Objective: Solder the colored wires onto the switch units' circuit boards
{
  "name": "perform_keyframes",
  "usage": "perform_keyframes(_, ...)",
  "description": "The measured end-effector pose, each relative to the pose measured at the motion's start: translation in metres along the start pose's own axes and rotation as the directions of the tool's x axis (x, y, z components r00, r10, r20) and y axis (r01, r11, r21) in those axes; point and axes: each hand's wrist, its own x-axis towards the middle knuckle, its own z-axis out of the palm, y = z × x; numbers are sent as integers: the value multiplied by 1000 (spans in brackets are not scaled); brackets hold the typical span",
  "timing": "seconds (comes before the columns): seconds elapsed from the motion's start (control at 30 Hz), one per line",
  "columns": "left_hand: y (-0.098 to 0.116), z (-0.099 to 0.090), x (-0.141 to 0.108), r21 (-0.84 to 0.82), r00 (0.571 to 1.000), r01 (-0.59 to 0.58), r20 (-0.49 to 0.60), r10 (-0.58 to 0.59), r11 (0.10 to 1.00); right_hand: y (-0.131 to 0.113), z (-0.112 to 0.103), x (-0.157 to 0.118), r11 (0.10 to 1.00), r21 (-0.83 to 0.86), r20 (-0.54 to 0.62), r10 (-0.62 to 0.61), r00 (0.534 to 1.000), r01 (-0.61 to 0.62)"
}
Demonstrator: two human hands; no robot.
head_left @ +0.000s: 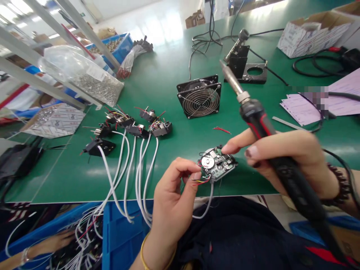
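My right hand is wrapped round a black and red soldering iron, its bare metal tip pointing up and away to the far left. The index finger of that hand reaches down to the edge of a small device with an exposed circuit board and a round silver part. At the device's left side, my left hand pinches thin coloured wires between thumb and fingers. A white cable runs from the device down over the table edge. Short red wires lie just beyond it.
Several black devices with white cables sit to the left. A fan and an iron stand are behind. Pink papers lie at right. A bag of small metal parts stands at left. Another person's hand reaches into a blue bin.
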Motion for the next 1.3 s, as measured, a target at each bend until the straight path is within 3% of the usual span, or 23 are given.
perform_keyframes(0.07, 0, 1, 2, -30, 1000, 27, -6, -27, 999, 3, 8, 12, 991, -43, 30, -127, 991, 128)
perform_keyframes(0.13, 0, 2, 5, -49, 999, 43, -11, -44, 998, 6, 12, 24, 964, -130, 148, -214, 965, 234)
perform_keyframes(0.2, -1, 3, 7, -76, 998, 53, -18, -55, 996, 8, 15, 35, 926, -211, 248, -258, 934, 312)
perform_keyframes(0.33, -5, 4, 8, -133, 998, 60, -5, -62, 989, 9, 22, 49, 891, -218, 313, -321, 894, 397)
perform_keyframes(0.53, -10, 4, 8, -113, 998, 55, 10, -55, 992, 7, 20, 56, 933, -68, 357, -309, 882, 354)
perform_keyframes(0.8, -9, 6, 10, -123, 997, 73, -16, -76, 990, 7, 15, 55, 924, -152, 342, -285, 896, 352)
perform_keyframes(1.03, -7, 9, 13, -73, 999, 53, 0, -53, 996, 8, 19, 58, 910, -163, 389, -296, 872, 382)
perform_keyframes(1.17, -1, -13, 8, 59, 997, -16, -80, 21, 998, 6, 10, 53, 912, -184, 333, -293, 896, 367)
perform_keyframes(1.23, 3, -37, -4, 135, 987, 5, -158, 17, 991, 4, 1, 46, 945, -160, 215, -248, 945, 285)
perform_keyframes(1.3, 5, -62, -23, 200, 985, 74, -168, -40, 977, 3, -9, 39, 983, -103, 56, -149, 987, 154)
